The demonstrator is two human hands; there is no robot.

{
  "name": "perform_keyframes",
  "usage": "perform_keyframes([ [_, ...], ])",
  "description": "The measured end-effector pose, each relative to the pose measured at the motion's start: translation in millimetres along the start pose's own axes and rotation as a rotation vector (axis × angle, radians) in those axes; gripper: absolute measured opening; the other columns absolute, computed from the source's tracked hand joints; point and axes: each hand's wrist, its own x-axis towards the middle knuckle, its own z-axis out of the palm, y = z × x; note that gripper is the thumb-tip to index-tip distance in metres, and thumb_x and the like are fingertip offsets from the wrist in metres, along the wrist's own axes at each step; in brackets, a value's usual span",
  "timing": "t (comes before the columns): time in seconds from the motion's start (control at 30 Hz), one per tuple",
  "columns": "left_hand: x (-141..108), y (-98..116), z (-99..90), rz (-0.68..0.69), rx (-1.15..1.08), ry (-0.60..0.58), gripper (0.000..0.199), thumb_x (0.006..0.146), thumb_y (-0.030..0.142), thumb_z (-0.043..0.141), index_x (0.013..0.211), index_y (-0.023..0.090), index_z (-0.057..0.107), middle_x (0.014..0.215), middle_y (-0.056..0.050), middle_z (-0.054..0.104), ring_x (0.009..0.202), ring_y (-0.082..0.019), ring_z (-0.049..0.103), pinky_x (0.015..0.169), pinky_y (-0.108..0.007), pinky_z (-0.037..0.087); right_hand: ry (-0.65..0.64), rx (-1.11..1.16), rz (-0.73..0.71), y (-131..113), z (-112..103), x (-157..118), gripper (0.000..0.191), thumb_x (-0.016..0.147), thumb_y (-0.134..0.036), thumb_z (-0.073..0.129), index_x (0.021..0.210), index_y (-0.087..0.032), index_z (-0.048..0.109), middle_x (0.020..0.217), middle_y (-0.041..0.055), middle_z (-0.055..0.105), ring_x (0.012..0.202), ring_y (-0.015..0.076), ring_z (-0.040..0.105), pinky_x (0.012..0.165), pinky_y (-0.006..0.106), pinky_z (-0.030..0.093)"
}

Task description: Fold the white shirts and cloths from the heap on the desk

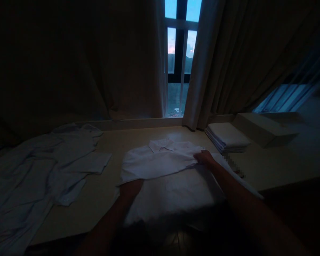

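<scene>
A white collared shirt lies before me on the pale counter, its collar toward the window and its lower part hanging toward the front edge. My left hand reaches under a raised fold of the shirt at the left; the cloth covers its fingers. At the right side, my right hand is closed on the shirt's edge, just below the collar's level. A white sleeve or flap of cloth spreads out beyond my right forearm. Dim light leaves the front part of the shirt blurred.
Loose white shirts lie heaped on the counter at the left. A neat stack of folded white cloth stands at the right, beside a pale box. Long curtains hang at the window behind.
</scene>
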Motion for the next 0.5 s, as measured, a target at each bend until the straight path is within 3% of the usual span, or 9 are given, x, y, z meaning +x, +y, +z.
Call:
perform_keyframes([
  [0.17, -48, -3, -12.2, 0.190, 0.018, -0.095, 0.040, 0.087, 0.047, 0.040, 0.110, 0.025, 0.064, 0.114, -0.007, 0.067, 0.109, -0.024, 0.059, 0.094, -0.037, 0.043, -0.083, 0.175, -0.002, -31, -3, 1, 0.018, 0.072, -0.035, 0.063, 0.080, -0.019, 0.064, 0.076, 0.0039, 0.070, 0.064, 0.0164, 0.066, 0.050, 0.021, 0.048],
  [0.27, -75, -15, -21.8, 0.209, 0.088, 0.034, 0.039, 0.091, 0.045, 0.034, 0.102, 0.024, 0.065, 0.109, -0.007, 0.068, 0.103, -0.022, 0.060, 0.091, -0.035, 0.044, -0.111, 0.213, -0.031, -43, -8, 0, 0.022, 0.074, -0.039, 0.063, 0.085, -0.020, 0.064, 0.080, 0.0036, 0.070, 0.065, 0.0162, 0.066, 0.053, 0.022, 0.049],
  [0.37, -73, -30, -29.9, 0.165, 0.151, 0.276, 0.047, 0.089, 0.048, 0.037, 0.120, 0.018, 0.057, 0.126, -0.013, 0.059, 0.121, -0.024, 0.050, 0.103, -0.037, 0.037, -0.095, 0.174, -0.031, -36, -12, -3, 0.022, 0.073, -0.040, 0.065, 0.081, -0.019, 0.063, 0.075, 0.0030, 0.069, 0.060, 0.0158, 0.064, 0.051, 0.023, 0.048],
  [0.43, -62, -40, -29.2, 0.208, 0.199, 0.263, 0.061, 0.087, 0.050, 0.042, 0.137, 0.017, 0.043, 0.144, -0.013, 0.044, 0.137, -0.027, 0.034, 0.111, -0.042, 0.028, -0.055, 0.108, -0.009, -22, -14, -5, 0.020, 0.070, -0.037, 0.067, 0.072, -0.019, 0.060, 0.068, 0.0030, 0.067, 0.055, 0.0156, 0.062, 0.047, 0.023, 0.046],
  [0.5, -54, -48, -23.0, 0.234, 0.260, 0.153, 0.066, 0.086, 0.053, 0.042, 0.143, 0.020, 0.036, 0.153, -0.010, 0.032, 0.143, -0.029, 0.021, 0.113, -0.048, 0.022, 0.001, 0.023, 0.001, -5, -13, -6, 0.019, 0.067, -0.034, 0.069, 0.064, -0.019, 0.057, 0.061, 0.0031, 0.065, 0.052, 0.0156, 0.060, 0.044, 0.022, 0.043],
])
